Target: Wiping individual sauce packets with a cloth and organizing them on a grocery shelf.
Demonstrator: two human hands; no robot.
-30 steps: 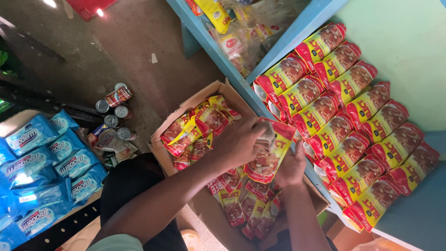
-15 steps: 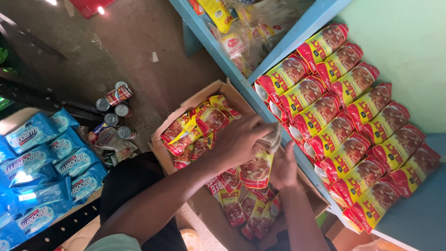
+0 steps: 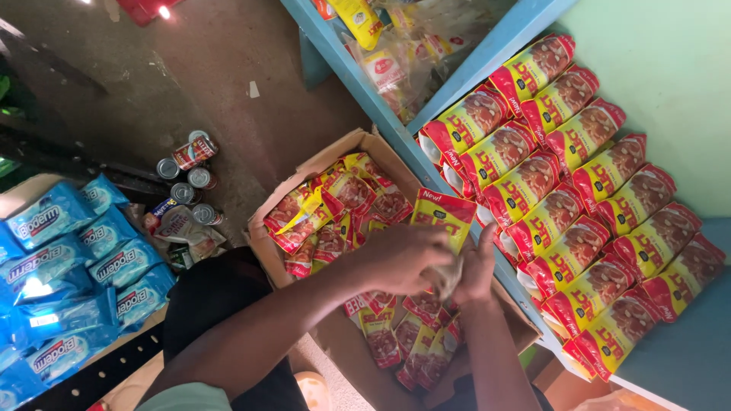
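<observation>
Packet has swung upright since a second ago, top edge now at 12 o'clock. Left hand (image 3: pixel 403 255) and right hand (image 3: pixel 474 266) both pinch the red-and-yellow sachet (image 3: pixel 443 221) at its bottom, above the cardboard box (image 3: pixel 335 152), shelf rows (image 3: pixel 579 190) at 3 o'clock. Likely light, soft, crinkly film; grip by edge seams.

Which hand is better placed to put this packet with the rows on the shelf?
Right, probably: the right hand grips the red-and-yellow packet on the side nearest the blue shelf and its packet rows, while the left hand sits farther back over the cardboard box.
</observation>
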